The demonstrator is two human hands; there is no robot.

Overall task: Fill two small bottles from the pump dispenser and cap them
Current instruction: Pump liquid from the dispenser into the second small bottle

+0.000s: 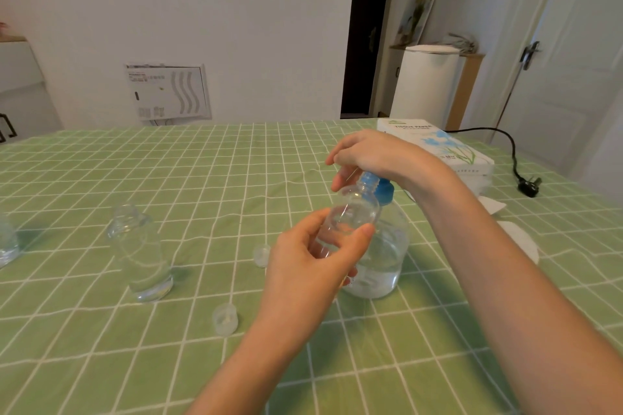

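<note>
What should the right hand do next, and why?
Probably press the pump down. The right hand rests on top of it, and the left hand holds the bottle with its mouth at the blue spout. The bottle looks almost empty, and both caps lie on the table.

On a surface (pixel 202 172) under a green checked cloth (pixel 101 364): open clear bottle (pixel 140 253) upright at left, two loose clear caps (pixel 225 318) nearby, pump dispenser (pixel 384 263) centre, tissue box (pixel 438 148), white tissues (pixel 519 239) and black plug (pixel 529 187) far right.
</note>
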